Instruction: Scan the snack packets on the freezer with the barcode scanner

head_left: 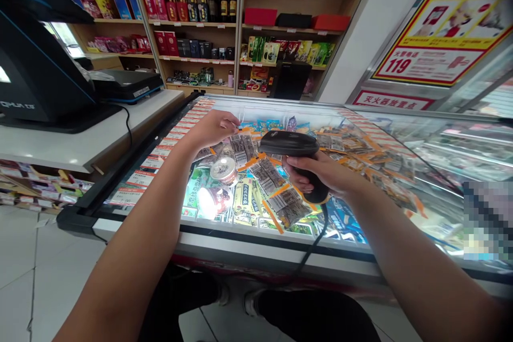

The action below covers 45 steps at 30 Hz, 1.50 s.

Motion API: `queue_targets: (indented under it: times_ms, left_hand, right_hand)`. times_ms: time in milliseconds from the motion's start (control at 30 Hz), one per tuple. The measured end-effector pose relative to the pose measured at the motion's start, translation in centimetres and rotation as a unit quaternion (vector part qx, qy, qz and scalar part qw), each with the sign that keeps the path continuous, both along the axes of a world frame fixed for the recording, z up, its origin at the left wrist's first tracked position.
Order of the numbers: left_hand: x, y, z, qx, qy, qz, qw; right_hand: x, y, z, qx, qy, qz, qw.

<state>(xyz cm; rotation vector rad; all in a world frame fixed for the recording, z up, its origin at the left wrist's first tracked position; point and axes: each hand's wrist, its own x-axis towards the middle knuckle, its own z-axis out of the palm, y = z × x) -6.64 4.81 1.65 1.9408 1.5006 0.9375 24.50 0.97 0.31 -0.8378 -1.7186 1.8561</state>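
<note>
Glass-topped freezer chest (224,248) across view, lid shut, packets inside lit. Barcode slips (268,173) taped on glass, likely for reach without lifting lid. POS terminal (36,64) on counter, far left. Handheld scanner (294,152) over glass, head aimed down at slips. Right hand (320,171) wrapped tight round scanner handle, cable trailing below. Left hand (214,125) holding nothing, fingertips down on glass beside slips.

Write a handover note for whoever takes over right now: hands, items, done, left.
Right hand: gripping the black barcode scanner by its handle, head pointing left, cable hanging over the freezer's front edge.
Left hand: resting on the glass lid of the chest freezer, fingertips by the barcode tags lying there.
Done: scanner in hand over the tags.
Left: cannot tell which tags have been scanned.
</note>
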Motion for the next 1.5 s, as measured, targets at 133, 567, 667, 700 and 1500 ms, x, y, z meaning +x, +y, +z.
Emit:
queue_targets:
  times_ms: [133,567,667,700,1500]
  left_hand:
    - [0.2,-0.2,0.1,0.008,0.008,0.000,1.000]
    - [-1.9,-0.5,-0.5,-0.027,0.372,0.285,0.883]
    - [-0.3,-1.2,-0.2,-0.008,0.393,0.253,0.884]
    - [0.6,-1.4,-0.1,-0.009,0.379,0.195,0.904]
    - [0.7,-1.1,0.6,-0.030,0.052,-0.031,0.998]
  right_hand:
    - [-0.1,-0.1,0.1,0.005,0.001,-0.008,1.000]
    - [-0.4,0.0,0.6,0.016,0.000,-0.064,0.998]
    - [-0.3,0.1,0.6,0.019,0.009,-0.076,0.997]
    - [-0.3,0.2,0.6,0.016,0.012,-0.081,0.996]
    - [0.5,0.2,0.2,-0.015,-0.009,0.008,1.000]
